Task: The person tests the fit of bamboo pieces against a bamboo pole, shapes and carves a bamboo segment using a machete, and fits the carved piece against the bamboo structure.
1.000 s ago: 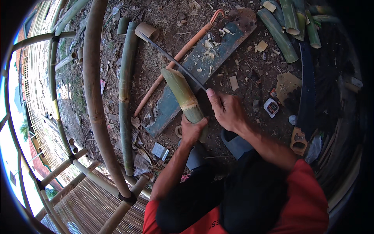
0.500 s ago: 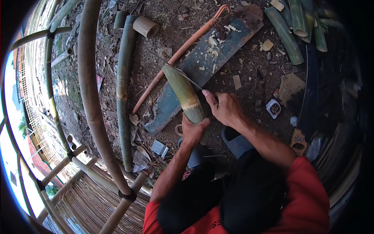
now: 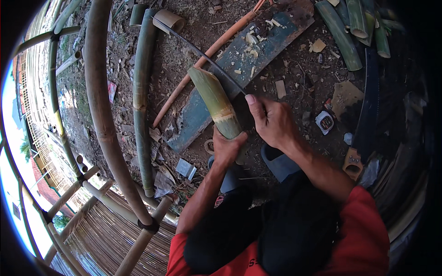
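Note:
My left hand (image 3: 226, 149) is wrapped round the lower end of a green bamboo piece (image 3: 211, 92). That piece tilts away from me over a dark wooden plank (image 3: 195, 117), and its upper end looks slanted and cut. My right hand (image 3: 275, 122) is closed round the grip of a machete (image 3: 202, 54), whose handle the fingers hide. Seen almost edge-on, the long thin blade points far left, just past the bamboo's top and apart from it. Pale wood chips (image 3: 251, 39) lie scattered on the plank.
An orange-brown pole (image 3: 182, 85) lies alongside the plank. Left of it are a long bamboo pole (image 3: 142, 92) and a short bamboo ring (image 3: 171, 20). Cut bamboo pieces (image 3: 338, 37) lie far right, with a handsaw (image 3: 366, 110) and tape measure (image 3: 324, 122) nearer. A bamboo frame (image 3: 99, 92) stands at left.
The machete has lifted off the bamboo's upper end, and its blade now reaches farther up and left. My right hand has shifted slightly right; my left hand keeps its hold.

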